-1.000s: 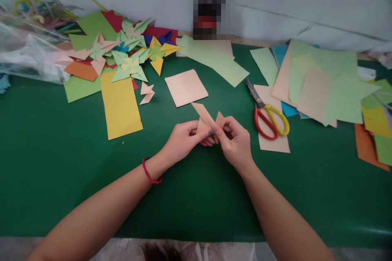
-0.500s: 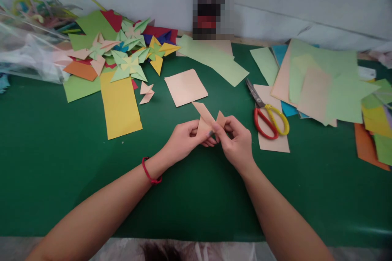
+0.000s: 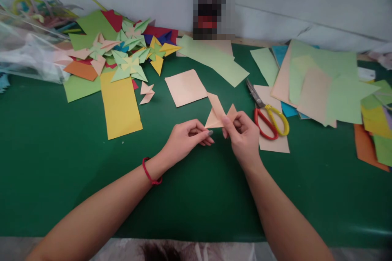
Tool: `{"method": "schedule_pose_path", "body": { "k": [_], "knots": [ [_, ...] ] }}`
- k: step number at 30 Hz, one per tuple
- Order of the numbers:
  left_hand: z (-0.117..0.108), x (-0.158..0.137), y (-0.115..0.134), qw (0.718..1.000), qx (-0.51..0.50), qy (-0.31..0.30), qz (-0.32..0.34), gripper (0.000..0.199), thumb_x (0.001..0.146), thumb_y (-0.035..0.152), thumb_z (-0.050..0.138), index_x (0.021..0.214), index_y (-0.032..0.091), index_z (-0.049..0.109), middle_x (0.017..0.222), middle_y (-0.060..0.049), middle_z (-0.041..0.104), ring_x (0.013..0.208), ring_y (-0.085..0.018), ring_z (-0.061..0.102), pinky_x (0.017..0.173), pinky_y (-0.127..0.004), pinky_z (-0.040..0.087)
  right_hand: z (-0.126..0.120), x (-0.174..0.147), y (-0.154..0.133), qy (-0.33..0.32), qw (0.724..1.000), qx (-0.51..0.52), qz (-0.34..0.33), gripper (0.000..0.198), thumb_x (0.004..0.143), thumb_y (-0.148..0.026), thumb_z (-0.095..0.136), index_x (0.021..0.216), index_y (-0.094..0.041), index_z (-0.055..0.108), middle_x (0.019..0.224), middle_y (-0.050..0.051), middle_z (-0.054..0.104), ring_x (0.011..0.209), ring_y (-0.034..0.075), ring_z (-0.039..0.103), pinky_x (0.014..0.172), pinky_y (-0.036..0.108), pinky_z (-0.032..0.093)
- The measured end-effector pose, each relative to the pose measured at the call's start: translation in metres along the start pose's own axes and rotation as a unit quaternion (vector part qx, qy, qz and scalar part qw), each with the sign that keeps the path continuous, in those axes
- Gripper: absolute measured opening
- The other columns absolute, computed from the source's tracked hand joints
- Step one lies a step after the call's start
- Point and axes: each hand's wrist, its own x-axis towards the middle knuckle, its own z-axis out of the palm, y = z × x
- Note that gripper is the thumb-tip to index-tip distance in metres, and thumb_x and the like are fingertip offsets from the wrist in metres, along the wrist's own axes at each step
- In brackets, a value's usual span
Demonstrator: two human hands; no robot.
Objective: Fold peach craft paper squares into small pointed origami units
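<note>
My right hand (image 3: 245, 135) pinches a folded piece of peach paper (image 3: 217, 111) between thumb and fingers. One strip-like point of it juts to the upper left, and a smaller flap shows by my fingers. My left hand (image 3: 189, 135) is just left of the paper, its fingers loosely curled and holding nothing; the paper's lower left corner lies close to its index finger. Behind the folded piece is a neat stack of square peach paper (image 3: 186, 88). A small folded peach piece (image 3: 147, 93) rests to the left of that stack.
Scissors (image 3: 266, 110) with red and yellow handles lie on a peach sheet to the right. Folded paper stars (image 3: 130, 65) pile up at the back left beside a yellow sheet (image 3: 121, 108). Loose green and peach sheets (image 3: 324, 83) spread across the right of the green table (image 3: 196, 195).
My right hand has moved right and slightly up with the folded paper. My left hand has let go of the paper and stays nearly where it was.
</note>
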Motion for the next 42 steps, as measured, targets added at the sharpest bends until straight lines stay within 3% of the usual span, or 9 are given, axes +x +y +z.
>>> {"method": "schedule_pose_path", "body": {
  "k": [12, 22, 36, 42],
  "knots": [
    [-0.0011, 0.0024, 0.0017, 0.999, 0.013, -0.043, -0.022, 0.026, 0.085, 0.037, 0.054, 0.088, 0.011, 0.061, 0.078, -0.007, 0.070, 0.071, -0.015, 0.067, 0.068, -0.025, 0.054, 0.0055, -0.0044, 0.0001, -0.033, 0.999, 0.008, -0.002, 0.020, 0.084, -0.032, 0.056, 0.070, -0.020, 0.048, 0.050, -0.006, 0.047, 0.044, 0.007, 0.043, 0.045, 0.022, 0.033],
    [0.0007, 0.0023, 0.0027, 0.997, 0.035, -0.064, -0.039, 0.037, 0.088, 0.039, 0.046, 0.081, 0.009, 0.065, 0.071, -0.009, 0.071, 0.067, -0.015, 0.067, 0.068, -0.027, 0.054, 0.0056, -0.0065, 0.0006, -0.036, 0.999, -0.004, -0.016, 0.018, 0.084, -0.033, 0.056, 0.072, -0.021, 0.049, 0.053, -0.005, 0.047, 0.047, 0.009, 0.044, 0.046, 0.024, 0.034],
    [0.0016, 0.0014, 0.0040, 0.995, -0.007, -0.092, -0.021, 0.038, 0.093, 0.034, 0.037, 0.088, 0.008, 0.065, 0.074, -0.010, 0.071, 0.068, -0.014, 0.067, 0.066, -0.025, 0.051, 0.0059, -0.0072, -0.0027, -0.035, 0.999, -0.012, -0.027, 0.016, 0.084, -0.028, 0.056, 0.071, -0.021, 0.049, 0.053, -0.006, 0.048, 0.046, 0.008, 0.045, 0.046, 0.023, 0.035],
    [0.0000, 0.0025, 0.0010, 0.996, -0.018, -0.082, -0.005, 0.033, 0.091, 0.033, 0.044, 0.084, 0.008, 0.064, 0.079, -0.010, 0.071, 0.069, -0.014, 0.066, 0.066, -0.023, 0.052, 0.0057, -0.0076, 0.0005, -0.042, 0.999, -0.012, -0.027, 0.015, 0.084, -0.027, 0.056, 0.073, -0.020, 0.050, 0.053, -0.006, 0.047, 0.046, 0.008, 0.044, 0.046, 0.022, 0.034]
  ]
}}
